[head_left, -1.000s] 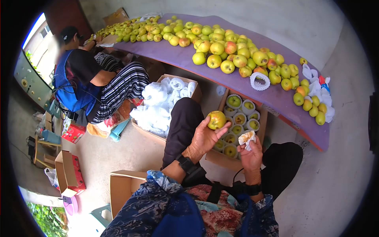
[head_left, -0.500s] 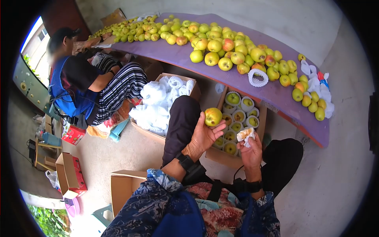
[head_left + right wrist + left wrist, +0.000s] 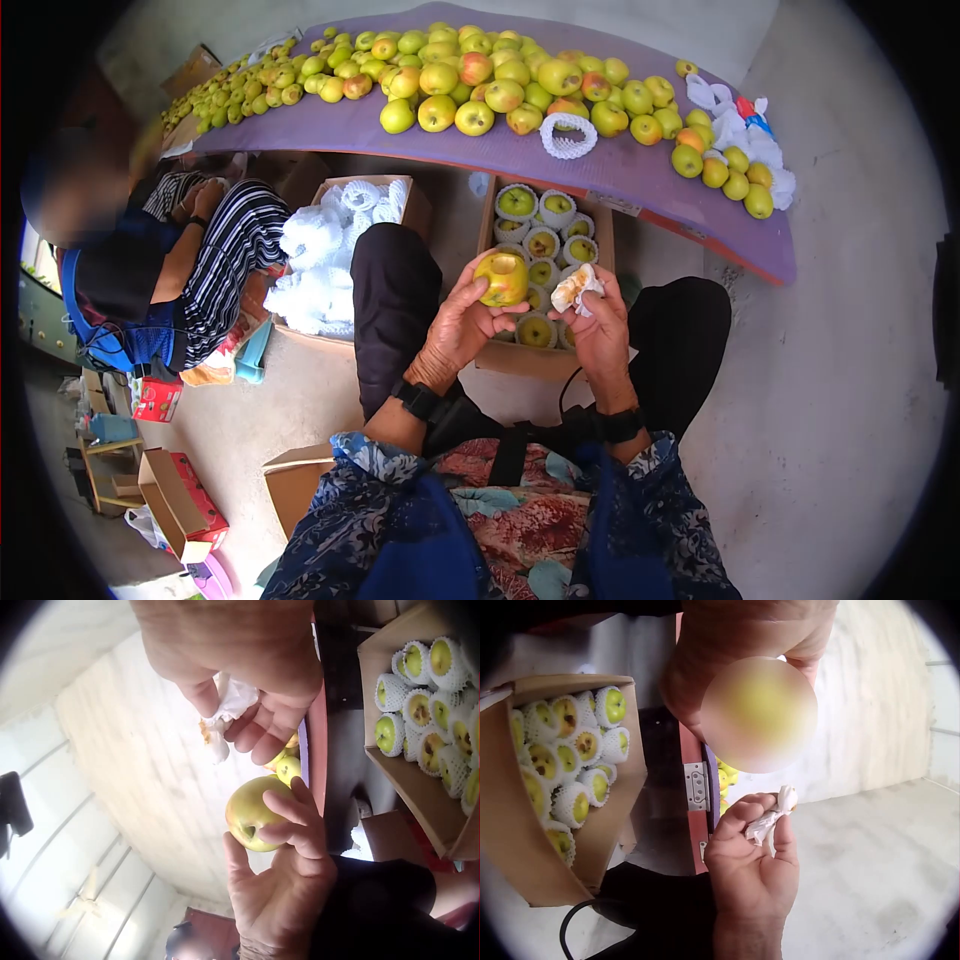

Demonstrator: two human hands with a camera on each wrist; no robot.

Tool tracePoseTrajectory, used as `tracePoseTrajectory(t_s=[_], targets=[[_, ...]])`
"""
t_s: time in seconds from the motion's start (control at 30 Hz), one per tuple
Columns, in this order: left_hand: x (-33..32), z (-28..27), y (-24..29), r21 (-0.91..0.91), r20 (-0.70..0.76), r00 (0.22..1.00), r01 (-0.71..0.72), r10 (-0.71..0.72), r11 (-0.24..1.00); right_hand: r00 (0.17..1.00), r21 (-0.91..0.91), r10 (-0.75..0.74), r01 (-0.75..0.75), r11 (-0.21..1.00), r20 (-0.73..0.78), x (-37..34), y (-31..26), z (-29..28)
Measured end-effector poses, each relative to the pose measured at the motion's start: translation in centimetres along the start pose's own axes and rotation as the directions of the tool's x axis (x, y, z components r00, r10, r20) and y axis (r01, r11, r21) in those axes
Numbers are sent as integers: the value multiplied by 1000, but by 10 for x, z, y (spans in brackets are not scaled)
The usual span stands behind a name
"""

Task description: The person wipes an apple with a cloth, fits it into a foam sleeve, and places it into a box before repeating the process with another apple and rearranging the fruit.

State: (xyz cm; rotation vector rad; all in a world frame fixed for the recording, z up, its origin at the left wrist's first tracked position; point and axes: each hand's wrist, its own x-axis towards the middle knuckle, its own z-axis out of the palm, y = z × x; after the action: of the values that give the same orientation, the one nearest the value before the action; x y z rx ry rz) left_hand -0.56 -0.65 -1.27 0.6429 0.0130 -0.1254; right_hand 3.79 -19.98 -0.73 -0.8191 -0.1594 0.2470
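The left hand (image 3: 458, 328) grips a bare yellow-green apple (image 3: 505, 283) between thumb and fingers; just to its right, the right hand (image 3: 603, 335) pinches a crumpled, stained tissue (image 3: 574, 289). Beyond, a cardboard carton (image 3: 517, 840) already holds netted apples (image 3: 537, 331). Left of it, white foam nets (image 3: 320, 240) lie heaped above the concrete floor (image 3: 250, 410). Farther, many unwrapped apples (image 3: 475, 70) remain on the purple tabletop (image 3: 340, 130), before a plain wall (image 3: 700, 35).
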Motion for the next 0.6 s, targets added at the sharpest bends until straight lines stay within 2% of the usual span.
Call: tracePoseTrajectory(t_s=[0.23,0.6], targets=[[1,-2,0,15,-7,1000,4,-4,1000,998,-112,61,-58,992,16,-1,2,1],[3,-1,-3,52,-28,999,31,-29,998,993,-190,120,-116,975,8,1,8,-4]])
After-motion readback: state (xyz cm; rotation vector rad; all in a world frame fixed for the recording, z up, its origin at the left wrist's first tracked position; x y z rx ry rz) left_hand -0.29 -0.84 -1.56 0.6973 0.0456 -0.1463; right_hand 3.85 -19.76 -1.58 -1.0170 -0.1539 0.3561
